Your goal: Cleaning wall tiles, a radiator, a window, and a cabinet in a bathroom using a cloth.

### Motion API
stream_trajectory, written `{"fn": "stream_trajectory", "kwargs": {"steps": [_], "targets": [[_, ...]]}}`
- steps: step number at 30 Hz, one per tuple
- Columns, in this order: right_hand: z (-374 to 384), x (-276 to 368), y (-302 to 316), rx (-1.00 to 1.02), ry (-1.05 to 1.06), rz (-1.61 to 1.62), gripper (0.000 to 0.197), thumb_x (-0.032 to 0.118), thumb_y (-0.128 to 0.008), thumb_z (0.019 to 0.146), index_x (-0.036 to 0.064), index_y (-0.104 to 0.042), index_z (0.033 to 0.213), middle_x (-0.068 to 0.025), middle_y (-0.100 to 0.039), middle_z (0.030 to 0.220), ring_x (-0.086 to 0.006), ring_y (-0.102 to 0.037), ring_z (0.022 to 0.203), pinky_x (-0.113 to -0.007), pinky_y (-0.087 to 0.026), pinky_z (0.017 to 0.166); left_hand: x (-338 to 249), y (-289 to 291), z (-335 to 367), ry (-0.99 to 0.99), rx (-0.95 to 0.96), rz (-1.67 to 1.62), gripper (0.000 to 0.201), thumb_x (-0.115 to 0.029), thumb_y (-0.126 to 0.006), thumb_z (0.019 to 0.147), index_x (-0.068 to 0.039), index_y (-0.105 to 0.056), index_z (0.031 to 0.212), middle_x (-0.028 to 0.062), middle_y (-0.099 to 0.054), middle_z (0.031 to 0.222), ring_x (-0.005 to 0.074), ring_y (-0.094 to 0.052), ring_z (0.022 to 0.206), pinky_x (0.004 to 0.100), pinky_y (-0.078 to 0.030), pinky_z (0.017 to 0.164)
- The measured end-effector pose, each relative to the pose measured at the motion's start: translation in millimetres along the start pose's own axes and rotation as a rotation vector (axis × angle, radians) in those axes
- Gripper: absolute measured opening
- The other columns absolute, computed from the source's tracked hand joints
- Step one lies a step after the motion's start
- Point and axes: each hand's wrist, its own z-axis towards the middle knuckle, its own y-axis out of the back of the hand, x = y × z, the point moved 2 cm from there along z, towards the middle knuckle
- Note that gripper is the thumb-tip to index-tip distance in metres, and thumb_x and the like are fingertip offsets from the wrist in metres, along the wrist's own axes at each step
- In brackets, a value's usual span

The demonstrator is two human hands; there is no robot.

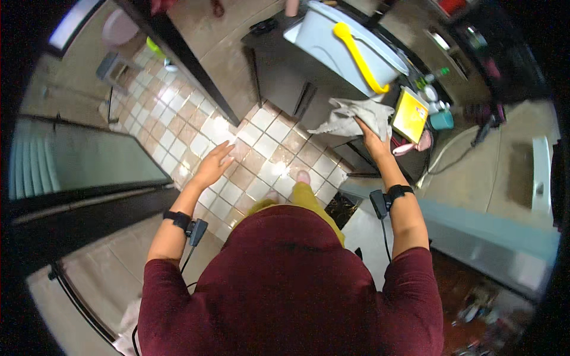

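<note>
My right hand (373,141) grips a crumpled pale grey cloth (356,114) at the near edge of a dark table (285,71). Most of its fingers are hidden by the cloth, part of which droops past the edge. My left hand (214,165) hangs over the tiled floor, fingers stretched and apart, with nothing in it. Behind the cloth a light blue plastic tub (320,38) stands on the table, and a yellow curved handle-like piece (359,56) lies across its side. A yellow box (410,115) sits just right of the cloth.
Right of the yellow box are a teal cup (441,120), small containers and a pink item (423,142). A pale cable (432,163) runs down the table's right side. A dark door edge (184,65) stands ahead, and a grey stool (116,68) is beyond it on the tiles.
</note>
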Motion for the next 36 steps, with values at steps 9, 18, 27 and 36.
{"fn": "stream_trajectory", "kwargs": {"steps": [9, 18, 27, 36], "targets": [[100, 24, -41, 0.135, 0.433, -0.041, 0.069, -0.004, -0.040, 0.083, 0.0327, -0.047, 0.141, -0.0097, -0.045, 0.145, -0.0330, -0.043, 0.132, -0.041, -0.031, 0.112, 12, -55, -92, 0.531, -0.074, -0.108, 0.042, -0.028, -0.057, 0.095, -0.007, -0.055, 0.131, 0.0214, -0.046, 0.141, 0.0366, -0.045, 0.130, 0.0401, -0.038, 0.107], [173, 144, -55, -0.024, 0.202, 0.414, 0.061, 0.000, -0.055, 0.082, 0.0206, -0.046, 0.138, -0.0177, -0.052, 0.135, -0.0362, -0.050, 0.123, -0.042, -0.041, 0.103, -33, -86, 37, 0.296, -0.083, -0.435, 0.051, -0.033, -0.052, 0.099, -0.013, -0.041, 0.144, 0.0185, -0.042, 0.147, 0.0332, -0.044, 0.132, 0.0374, -0.037, 0.107], [60, 235, -39, 0.416, 0.107, 1.010, 0.069, 0.041, -0.050, 0.096, -0.0021, -0.028, 0.145, -0.0285, -0.036, 0.146, -0.0372, -0.039, 0.135, -0.038, -0.028, 0.112, -51, -82, 122, 0.522, -0.215, -1.838, 0.073, -0.054, -0.050, 0.095, -0.010, -0.028, 0.149, 0.0100, -0.040, 0.144, 0.0213, -0.041, 0.130, 0.0358, -0.036, 0.104], [63, 125, 15, -0.216, 0.010, 0.387, 0.036, 0.029, -0.060, 0.092, 0.0113, -0.062, 0.123, -0.0193, -0.055, 0.130, -0.0343, -0.053, 0.121, -0.040, -0.041, 0.102, -99, -83, 195, 0.448, -0.439, -1.851, 0.035, -0.032, -0.055, 0.093, -0.005, -0.060, 0.114, 0.0094, -0.067, 0.101, 0.0224, -0.067, 0.085, 0.0347, -0.054, 0.076]]}}
